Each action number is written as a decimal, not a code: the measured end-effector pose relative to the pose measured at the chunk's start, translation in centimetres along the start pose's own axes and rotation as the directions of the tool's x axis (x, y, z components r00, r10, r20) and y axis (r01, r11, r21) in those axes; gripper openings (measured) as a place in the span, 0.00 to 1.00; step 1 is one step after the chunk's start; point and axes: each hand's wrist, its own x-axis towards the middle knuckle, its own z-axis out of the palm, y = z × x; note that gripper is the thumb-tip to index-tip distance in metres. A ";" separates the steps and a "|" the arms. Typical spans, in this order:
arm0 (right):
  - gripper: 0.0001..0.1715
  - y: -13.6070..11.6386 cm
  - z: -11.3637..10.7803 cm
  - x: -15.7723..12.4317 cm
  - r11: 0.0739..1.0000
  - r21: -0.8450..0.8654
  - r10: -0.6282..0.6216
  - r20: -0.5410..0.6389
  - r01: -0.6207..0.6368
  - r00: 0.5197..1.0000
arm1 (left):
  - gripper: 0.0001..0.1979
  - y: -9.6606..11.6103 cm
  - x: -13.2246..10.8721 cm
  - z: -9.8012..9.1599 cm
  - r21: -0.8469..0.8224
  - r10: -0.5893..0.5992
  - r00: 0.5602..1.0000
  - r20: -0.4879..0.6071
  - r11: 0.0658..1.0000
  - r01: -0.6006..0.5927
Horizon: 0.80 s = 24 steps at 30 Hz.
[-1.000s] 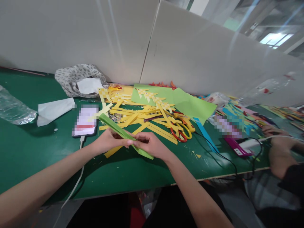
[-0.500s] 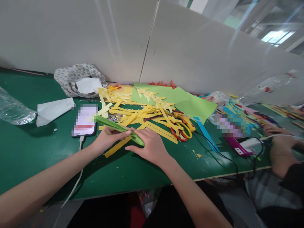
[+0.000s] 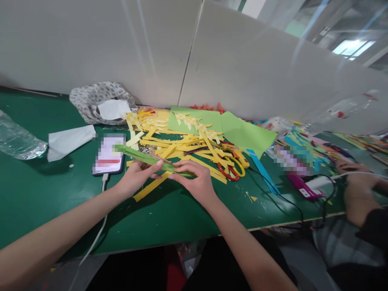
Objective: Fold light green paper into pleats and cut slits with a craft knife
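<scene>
A bundle of long green paper strips (image 3: 136, 154) is held above the table, slanting from upper left to lower right. My left hand (image 3: 140, 176) is closed on its middle, thumb on top. Near the right end, my right hand (image 3: 194, 178) pinches the same strips between thumb and fingers. Below and behind them lies a heap of yellow paper strips (image 3: 169, 147). Several woven yellow-and-white paper fish shapes (image 3: 194, 122) rest beyond, partly on a green paper sheet (image 3: 248, 131). Red- and yellow-handled scissors (image 3: 232, 171) lie right of my right hand.
A phone (image 3: 109, 153) with a white cable lies left of my left hand. Behind it sit a patterned cloth bag (image 3: 91, 101) and white paper (image 3: 71, 141). Blue strips (image 3: 262, 169) and a black cord (image 3: 281, 194) lie to the right. Another person's hand (image 3: 353, 166) is at far right.
The green strips have turned to a flatter slant, with their left end shifted left and their right end right. My right hand has shifted slightly, its fingers now more bent around the strips.
</scene>
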 end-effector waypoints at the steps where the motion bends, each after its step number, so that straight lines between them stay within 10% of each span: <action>1: 0.07 0.0 0.0 0.0 1.000 0.009 -0.005 -0.016 0.005 1.000 | 0.21 0.0 0.0 0.0 -0.016 0.013 1.000 0.005 1.000 -0.013; 12: 0.05 -0.1 -0.2 0.0 0.842 -0.459 -0.378 -0.127 0.284 0.917 | 0.16 0.9 -0.5 0.6 -0.362 0.060 0.988 0.142 0.932 -0.004; 24: 0.05 0.3 0.7 0.0 0.888 -0.367 -0.312 -0.041 0.276 0.949 | 0.14 0.2 -0.4 1.2 -0.199 0.071 0.997 0.011 0.978 -0.067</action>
